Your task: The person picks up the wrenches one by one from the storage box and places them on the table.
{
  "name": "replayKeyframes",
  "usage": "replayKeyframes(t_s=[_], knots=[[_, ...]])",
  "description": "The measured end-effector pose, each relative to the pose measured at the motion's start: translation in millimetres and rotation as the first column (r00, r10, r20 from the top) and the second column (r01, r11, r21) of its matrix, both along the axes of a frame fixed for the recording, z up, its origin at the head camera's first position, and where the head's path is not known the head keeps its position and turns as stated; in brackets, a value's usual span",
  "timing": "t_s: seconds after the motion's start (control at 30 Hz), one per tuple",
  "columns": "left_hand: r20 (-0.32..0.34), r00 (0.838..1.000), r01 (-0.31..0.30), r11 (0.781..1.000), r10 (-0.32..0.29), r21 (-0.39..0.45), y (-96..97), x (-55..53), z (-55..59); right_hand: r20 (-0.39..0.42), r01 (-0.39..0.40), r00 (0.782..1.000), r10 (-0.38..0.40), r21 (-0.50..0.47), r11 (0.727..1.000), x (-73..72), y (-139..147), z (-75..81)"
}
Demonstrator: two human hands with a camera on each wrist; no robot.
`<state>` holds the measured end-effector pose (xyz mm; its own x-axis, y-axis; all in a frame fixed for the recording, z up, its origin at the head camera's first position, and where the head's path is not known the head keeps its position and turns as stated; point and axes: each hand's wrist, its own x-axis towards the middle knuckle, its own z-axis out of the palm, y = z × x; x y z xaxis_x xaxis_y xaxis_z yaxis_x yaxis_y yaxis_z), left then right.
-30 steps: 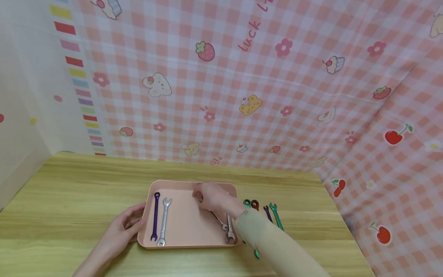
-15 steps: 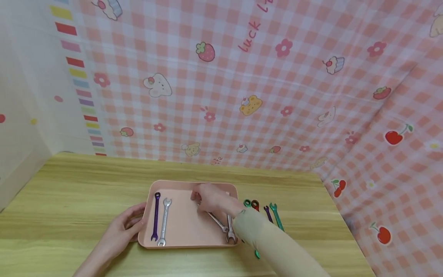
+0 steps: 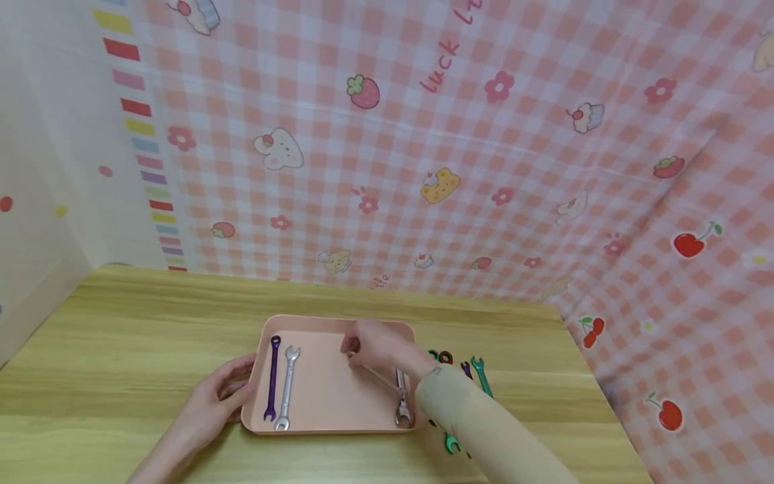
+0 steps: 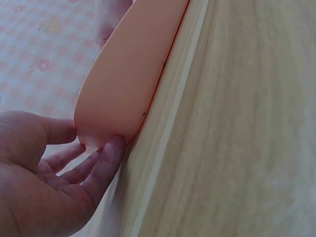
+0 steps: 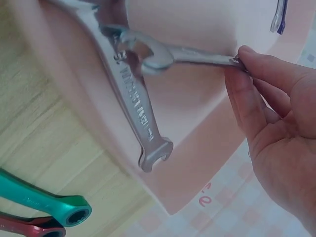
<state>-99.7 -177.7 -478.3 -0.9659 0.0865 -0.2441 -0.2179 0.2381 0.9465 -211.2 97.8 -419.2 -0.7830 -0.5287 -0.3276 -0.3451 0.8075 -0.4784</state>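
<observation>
A shallow pink tray (image 3: pixel 326 396) lies on the table. My left hand (image 3: pixel 211 393) holds its left end, with thumb and fingers at the rim and outer wall in the left wrist view. Over the tray's right half, my right hand (image 3: pixel 375 346) pinches a small silver wrench (image 5: pixel 197 57) by one end between thumb and fingers. The wrench's open jaw overlaps a larger silver wrench (image 5: pixel 131 94) lying along the tray's right side. On the left of the tray, a purple wrench (image 3: pixel 272 380) and another silver wrench (image 3: pixel 287 386) lie side by side.
More wrenches lie on the wooden table (image 3: pixel 151 323) right of the tray, partly hidden by the right forearm: several green ones (image 3: pixel 482 375), a red one (image 3: pixel 445 357) and a purple one (image 3: pixel 466 369). Patterned cloth (image 3: pixel 387 168) hangs behind the table and at its right side.
My right hand has shifted slightly right with the small wrench, whose far end now overlaps the larger silver wrench. My left hand stays on the tray.
</observation>
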Motion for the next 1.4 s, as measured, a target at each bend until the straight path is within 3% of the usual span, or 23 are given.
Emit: replayKeyframes(t_s=[0.43,0.8,0.9,1.07,1.23,1.4], knots=[[0.004,1.000,0.001,1.000,-0.001,-0.008,-0.4,0.0,1.1,-0.033,-0.031,0.999,0.031,0.004,1.000,2.6,14.7,3.6],[0.011,1.000,-0.004,1.000,0.004,-0.012,-0.4,0.0,1.5,-0.085,-0.199,0.977,0.198,-0.012,0.980,1.7,38.2,6.6],[0.011,1.000,-0.003,1.000,0.003,-0.009,0.3,0.3,2.8,-0.064,-0.212,0.976,0.208,-0.064,0.975,4.7,40.1,7.5],[0.012,1.000,0.000,1.000,0.000,-0.002,1.1,0.3,4.0,0.045,-0.193,0.978,0.203,-0.163,0.968,11.1,41.3,6.1],[0.016,1.000,0.000,1.000,0.000,-0.003,1.0,0.1,3.2,0.157,-0.123,0.975,0.158,-0.213,0.969,15.6,46.9,4.2],[0.018,1.000,0.000,1.000,0.000,-0.002,0.0,0.0,3.0,0.200,-0.080,0.969,0.143,-0.295,0.952,15.3,56.6,0.8]])
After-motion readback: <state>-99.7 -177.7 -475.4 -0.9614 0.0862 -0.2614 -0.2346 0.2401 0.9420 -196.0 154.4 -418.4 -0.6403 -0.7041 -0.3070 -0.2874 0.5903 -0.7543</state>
